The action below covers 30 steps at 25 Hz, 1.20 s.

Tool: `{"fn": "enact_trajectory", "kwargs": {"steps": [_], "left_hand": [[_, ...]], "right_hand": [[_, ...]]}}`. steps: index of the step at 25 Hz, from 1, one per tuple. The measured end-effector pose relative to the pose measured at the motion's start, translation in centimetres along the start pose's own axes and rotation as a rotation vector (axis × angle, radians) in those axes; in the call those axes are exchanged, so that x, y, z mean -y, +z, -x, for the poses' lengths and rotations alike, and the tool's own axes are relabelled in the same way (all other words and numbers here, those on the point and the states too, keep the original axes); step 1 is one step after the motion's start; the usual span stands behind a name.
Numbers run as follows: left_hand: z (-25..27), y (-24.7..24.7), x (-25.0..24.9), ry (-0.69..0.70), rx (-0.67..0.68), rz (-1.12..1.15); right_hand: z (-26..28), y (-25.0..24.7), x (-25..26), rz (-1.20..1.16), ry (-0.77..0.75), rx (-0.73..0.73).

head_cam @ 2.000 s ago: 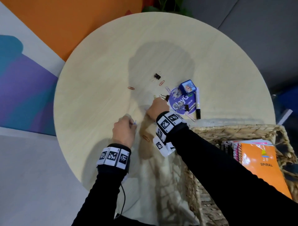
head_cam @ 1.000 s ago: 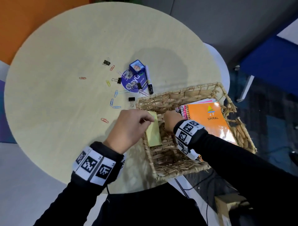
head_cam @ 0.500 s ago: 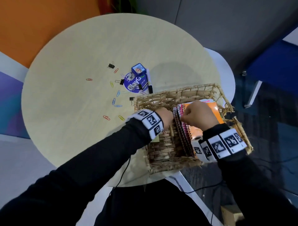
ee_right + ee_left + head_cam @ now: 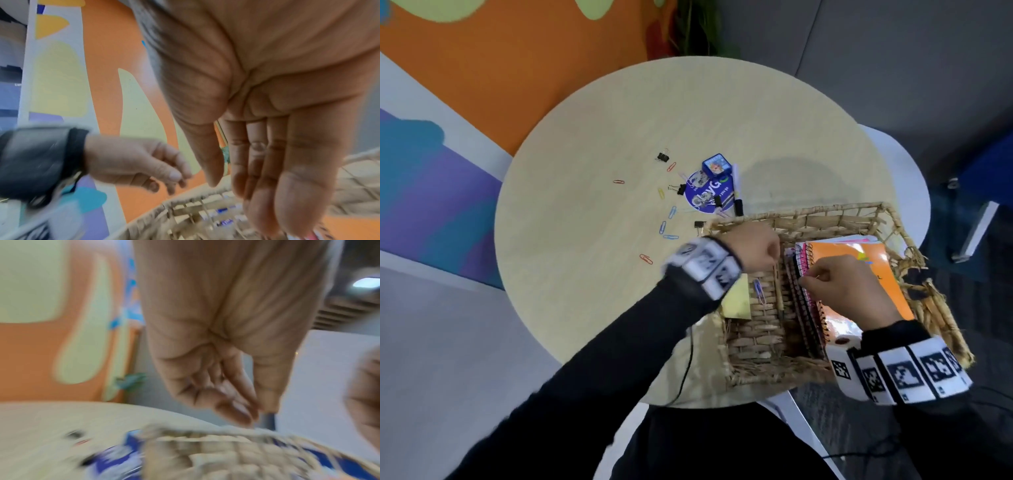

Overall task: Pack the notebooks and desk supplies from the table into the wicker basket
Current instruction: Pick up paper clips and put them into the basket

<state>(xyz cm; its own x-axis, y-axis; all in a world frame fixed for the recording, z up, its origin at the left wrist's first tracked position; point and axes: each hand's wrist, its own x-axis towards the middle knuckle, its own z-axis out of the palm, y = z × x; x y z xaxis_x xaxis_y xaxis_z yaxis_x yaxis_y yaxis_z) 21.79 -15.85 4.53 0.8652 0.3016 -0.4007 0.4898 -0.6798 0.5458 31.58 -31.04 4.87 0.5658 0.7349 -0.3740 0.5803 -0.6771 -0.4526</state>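
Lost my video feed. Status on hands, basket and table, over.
Both hands over wicker basket: left hand loose, empty; right hand fingers on spiral notebooks. Sticky pad already in. Paper clips, binder clips, marker still on table.

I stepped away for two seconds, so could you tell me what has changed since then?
Both hands went from the table to the wicker basket. The yellow sticky pad and a paper clip now lie inside. The right hand fingers the notebooks; the left hand is empty. Remaining supplies stayed put.
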Motion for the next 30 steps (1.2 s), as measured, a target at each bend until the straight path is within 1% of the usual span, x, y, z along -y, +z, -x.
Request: {"fn": "enact_trajectory", "kwargs": {"steps": [1,2,3,4,5,6,7,9,11,14,16,19,21,22,23,25,27,28,30], "left_hand": [[1.2,-0.8,1.7,-0.002,-0.139,0.154],[2.6,-1.1,4.4,-0.05,-0.336,0.234],[4.0,-1.2,7.8,-0.133,-0.5,0.3],[5.3,-0.8,11.0,-0.226,-0.583,0.315],[6.1,-0.1,13.8,-0.301,-0.606,0.307],[6.7,0.7,16.1,-0.347,-0.583,0.285],[6.9,1.5,17.9,-0.353,-0.541,0.262],[6.6,2.6,20.5,-0.328,-0.477,0.266],[5.9,3.1,22.3,-0.282,-0.421,0.216],[5.0,2.9,22.8,-0.23,-0.349,0.127],[4.4,2.6,23.2,-0.213,-0.31,0.124],[3.8,2.6,23.6,-0.221,-0.175,0.178],[3.7,2.5,23.9,-0.225,-0.139,0.138],[3.9,2.3,23.8,-0.212,-0.154,0.109],[4.3,2.1,23.9,-0.202,-0.199,0.121],[5.5,1.7,24.1,-0.201,-0.365,0.21],[6.7,1.2,25.1,-0.22,-0.523,0.314],[7.2,0.9,25.8,-0.243,-0.564,0.348],[8.5,0.3,26.8,-0.305,-0.594,0.365]], "right_hand": [[0.0,-0.4,0.7,-0.047,-0.03,-0.033],[0.0,-0.8,1.5,-0.106,-0.056,-0.066],[-0.3,-1.2,2.8,-0.191,-0.075,-0.085],[-0.7,-1.5,4.1,-0.305,-0.083,-0.086],[-1.3,-1.8,5.7,-0.422,-0.085,-0.075],[-2.1,-1.8,7.4,-0.518,-0.086,-0.064],[-2.8,-1.8,9.1,-0.577,-0.097,-0.06],[-4.4,-1.2,12.4,-0.577,-0.143,-0.048],[-6.0,0.1,15.5,-0.539,-0.184,-0.023],[-8.0,2.7,19.2,-0.537,-0.205,0.05],[-9.6,4.5,21.5,-0.508,-0.211,0.102],[-13.2,7.6,24.2,-0.403,-0.201,0.159],[-16.6,10.0,26.1,-0.306,-0.209,0.148],[-18.3,11.2,26.9,-0.233,-0.217,0.132],[-19.9,12.3,27.7,-0.156,-0.221,0.117],[-22.4,14.5,28.7,-0.062,-0.215,0.09],[-24.3,16.4,29.0,-0.024,-0.209,0.068],[-25.1,17.3,29.1,-0.002,-0.214,0.054],[-26.2,18.6,29.1,0.036,-0.234,0.034]]}}
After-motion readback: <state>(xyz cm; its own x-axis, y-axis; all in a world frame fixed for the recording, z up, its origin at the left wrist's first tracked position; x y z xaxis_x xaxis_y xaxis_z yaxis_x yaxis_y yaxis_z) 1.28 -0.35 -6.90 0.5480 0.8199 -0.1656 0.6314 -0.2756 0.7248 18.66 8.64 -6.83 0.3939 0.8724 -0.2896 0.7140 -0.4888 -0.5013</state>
